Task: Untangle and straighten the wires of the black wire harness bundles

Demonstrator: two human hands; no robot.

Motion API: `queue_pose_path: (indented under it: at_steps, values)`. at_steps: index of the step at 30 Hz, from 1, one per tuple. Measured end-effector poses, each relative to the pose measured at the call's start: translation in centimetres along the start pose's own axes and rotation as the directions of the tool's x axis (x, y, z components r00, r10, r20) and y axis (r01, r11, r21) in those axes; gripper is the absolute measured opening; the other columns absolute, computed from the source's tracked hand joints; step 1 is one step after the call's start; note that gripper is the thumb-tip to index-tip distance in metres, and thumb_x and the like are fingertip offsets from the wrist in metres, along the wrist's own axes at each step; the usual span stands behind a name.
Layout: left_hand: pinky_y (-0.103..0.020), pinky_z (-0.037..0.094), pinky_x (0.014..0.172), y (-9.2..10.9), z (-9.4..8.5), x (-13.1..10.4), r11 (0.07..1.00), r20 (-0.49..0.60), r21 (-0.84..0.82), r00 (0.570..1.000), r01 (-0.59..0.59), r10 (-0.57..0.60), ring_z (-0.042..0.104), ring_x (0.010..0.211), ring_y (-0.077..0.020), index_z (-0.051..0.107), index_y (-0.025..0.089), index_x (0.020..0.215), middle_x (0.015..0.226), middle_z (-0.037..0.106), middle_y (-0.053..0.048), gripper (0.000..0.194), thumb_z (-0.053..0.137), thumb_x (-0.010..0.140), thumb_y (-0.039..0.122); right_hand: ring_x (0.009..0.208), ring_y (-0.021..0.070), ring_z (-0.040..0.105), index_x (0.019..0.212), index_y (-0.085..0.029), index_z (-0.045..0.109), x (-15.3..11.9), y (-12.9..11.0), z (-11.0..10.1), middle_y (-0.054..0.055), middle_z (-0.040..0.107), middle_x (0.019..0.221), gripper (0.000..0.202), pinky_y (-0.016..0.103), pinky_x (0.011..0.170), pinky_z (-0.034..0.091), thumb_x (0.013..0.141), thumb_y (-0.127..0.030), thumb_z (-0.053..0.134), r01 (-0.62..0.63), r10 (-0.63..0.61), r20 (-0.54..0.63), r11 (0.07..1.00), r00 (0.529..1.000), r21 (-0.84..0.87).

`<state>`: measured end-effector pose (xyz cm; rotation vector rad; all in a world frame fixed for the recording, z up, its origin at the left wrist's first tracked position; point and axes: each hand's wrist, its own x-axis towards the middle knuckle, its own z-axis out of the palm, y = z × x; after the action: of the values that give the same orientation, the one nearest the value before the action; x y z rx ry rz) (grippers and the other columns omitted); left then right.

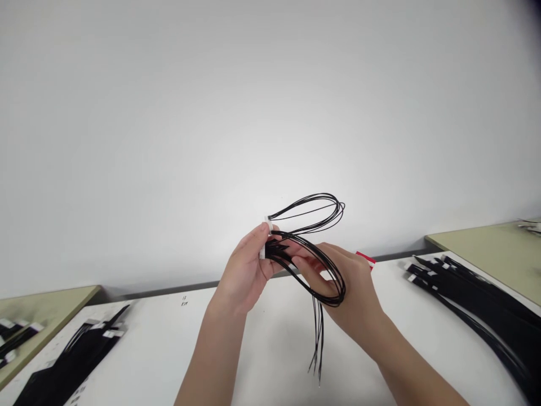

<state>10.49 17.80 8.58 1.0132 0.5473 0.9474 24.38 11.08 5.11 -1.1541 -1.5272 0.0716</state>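
My left hand (247,262) pinches a white connector (262,251) of a black wire harness (327,256) in mid-air above the table. A second white connector (269,223) sits just above it, by the thumb tip. From these connectors the thin black wires bend round in two loops to the right. My right hand (342,276) is closed around the wires inside the lower loop, thumb against fingers. Several loose wire ends (316,349) hang below it, with small metallic tips. Part of the bundle is hidden by my fingers.
A white table (169,338) runs along a pale wall (270,113). Black harnesses with white connectors lie on the left (80,349) and another pile of harnesses (473,304) on the right. A red item (366,259) shows behind my right hand. Greenish boards (499,265) flank the table.
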Motion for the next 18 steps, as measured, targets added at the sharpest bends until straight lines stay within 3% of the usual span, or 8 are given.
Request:
queue_pose_path:
  at_steps: [5,9,14,18]
  values:
    - [-0.028,0.054,0.072,-0.08,-0.09,-0.21,0.999,0.028,-0.016,0.999,-0.029,0.030,0.062,0.073,-0.0146,0.060,0.017,0.086,0.075,0.061,-0.002,0.023,0.059,0.087,0.040,0.067,0.0140,0.061,0.087,-0.020,0.064,-0.02,0.44,0.48,0.002,0.066,0.079,0.006,0.024,0.058,0.052,0.086,-0.018,0.058,-0.061,0.058,0.030,0.992,0.998,0.110]
    - [-0.026,0.053,0.073,-0.23,-0.07,-0.14,0.998,0.036,-0.036,0.998,-0.046,0.047,0.063,0.074,-0.0137,0.061,0.017,0.087,0.077,0.061,-0.002,0.023,0.060,0.086,0.040,0.062,0.0131,0.057,0.089,-0.022,0.063,-0.14,0.65,0.50,0.000,0.063,0.074,0.005,0.024,0.056,0.050,0.085,-0.020,0.060,-0.143,0.134,0.071,0.980,0.988,0.136]
    - [-0.028,0.053,0.075,-0.48,-0.21,-0.01,0.999,0.009,0.011,0.999,-0.052,0.052,0.064,0.083,-0.0163,0.061,0.017,0.090,0.084,0.062,-0.003,0.025,0.059,0.087,0.042,0.065,0.0124,0.057,0.079,-0.021,0.061,-0.03,0.43,0.18,0.000,0.062,0.075,0.007,0.023,0.058,0.048,0.085,-0.017,0.060,-0.075,0.073,0.018,0.990,0.997,0.117]
    - [-0.027,0.053,0.072,-0.61,-0.33,-0.05,0.997,-0.009,0.037,0.998,-0.062,0.062,0.063,0.081,-0.0156,0.061,0.017,0.090,0.086,0.061,-0.003,0.027,0.061,0.085,0.044,0.058,0.0114,0.050,0.067,-0.019,0.052,0.30,0.19,0.00,-0.001,0.057,0.065,0.019,0.023,0.052,0.042,0.085,-0.015,0.057,-0.052,0.049,0.054,0.997,0.997,0.056]
